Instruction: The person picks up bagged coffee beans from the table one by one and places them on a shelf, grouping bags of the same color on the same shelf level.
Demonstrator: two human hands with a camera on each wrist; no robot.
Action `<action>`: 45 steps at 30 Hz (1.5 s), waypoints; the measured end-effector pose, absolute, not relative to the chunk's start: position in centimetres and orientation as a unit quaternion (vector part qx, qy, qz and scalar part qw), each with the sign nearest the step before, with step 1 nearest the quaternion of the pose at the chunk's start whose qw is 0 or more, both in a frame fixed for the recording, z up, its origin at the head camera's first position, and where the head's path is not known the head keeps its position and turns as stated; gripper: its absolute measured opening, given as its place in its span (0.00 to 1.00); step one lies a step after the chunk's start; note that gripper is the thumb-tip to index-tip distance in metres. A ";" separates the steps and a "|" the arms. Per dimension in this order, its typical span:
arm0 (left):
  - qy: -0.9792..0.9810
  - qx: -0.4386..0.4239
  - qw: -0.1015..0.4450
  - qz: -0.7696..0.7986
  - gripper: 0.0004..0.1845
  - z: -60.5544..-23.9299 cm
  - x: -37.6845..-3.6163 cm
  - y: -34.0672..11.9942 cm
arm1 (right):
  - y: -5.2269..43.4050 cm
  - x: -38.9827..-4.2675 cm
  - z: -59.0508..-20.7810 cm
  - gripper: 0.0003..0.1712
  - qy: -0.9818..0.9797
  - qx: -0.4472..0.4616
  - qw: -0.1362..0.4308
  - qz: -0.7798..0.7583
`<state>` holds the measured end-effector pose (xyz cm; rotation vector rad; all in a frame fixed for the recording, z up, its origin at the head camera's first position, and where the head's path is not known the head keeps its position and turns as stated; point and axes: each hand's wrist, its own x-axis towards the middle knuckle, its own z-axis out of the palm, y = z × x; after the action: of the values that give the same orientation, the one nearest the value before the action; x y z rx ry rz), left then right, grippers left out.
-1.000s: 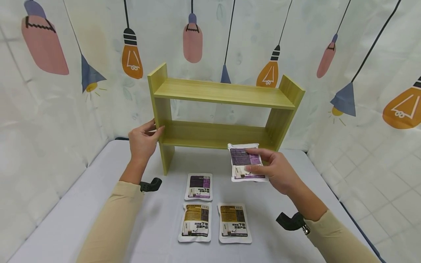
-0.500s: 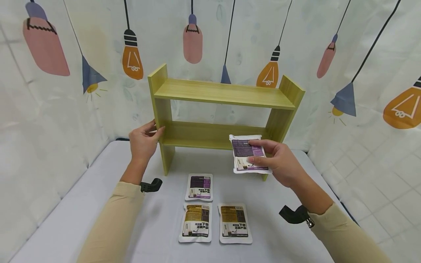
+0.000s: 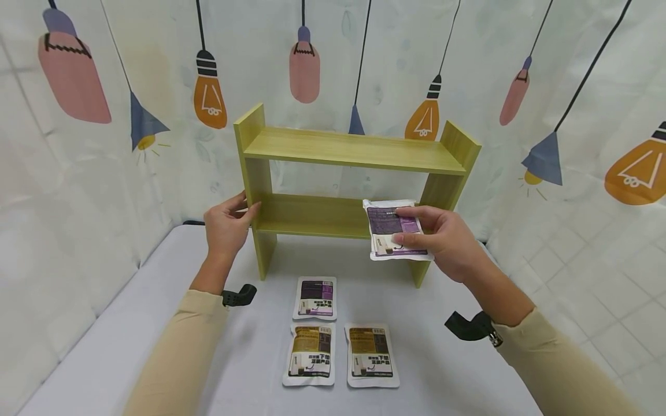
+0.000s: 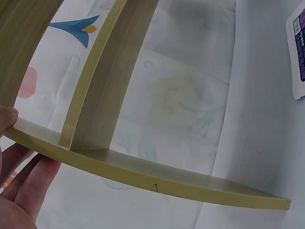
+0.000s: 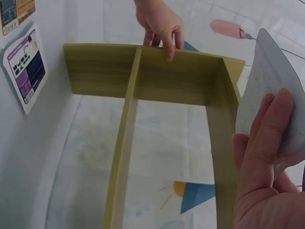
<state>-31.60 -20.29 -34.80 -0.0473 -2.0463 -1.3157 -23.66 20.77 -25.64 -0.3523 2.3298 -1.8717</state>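
My left hand grips the left side panel of a yellow-green wooden shelf, thumb on one face and fingers on the other. In my right hand is a white pouch with a purple label, pinched at its right edge. It hangs in front of the lower board, near the right side panel. Only its plain white back shows in the right wrist view. Lying on the table are another purple-labelled pouch and two brown-labelled pouches, the left one and the right one.
The shelf has two boards and stands toward the back of a white-covered table. Behind and beside it hangs a pale wall covering printed with lamps and bulbs. A dark strap is worn on each wrist.
My right hand has lifted the purple-labelled pouch upward and slightly to the right, from below the lower board's front edge to in front of it. The left hand keeps its hold on the shelf.
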 end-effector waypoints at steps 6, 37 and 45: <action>-0.785 -0.024 0.354 -0.508 0.23 -34.8 -31.6 -20.3 | 20.8 -23.9 -24.7 0.33 0.766 -0.119 0.062 -0.629; -0.785 -0.025 0.351 -0.509 0.23 -35.0 -31.7 -20.4 | 21.5 -26.2 -20.3 0.27 0.721 -0.108 0.036 -0.684; -0.785 -0.030 0.349 -0.510 0.23 -34.9 -31.6 -20.4 | 22.0 -27.2 -19.5 0.26 0.720 -0.093 0.041 -0.686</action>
<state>-31.57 -20.36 -34.88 -0.0768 -2.0355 -1.3224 -27.17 21.98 -19.50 -0.2843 2.2046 -2.1016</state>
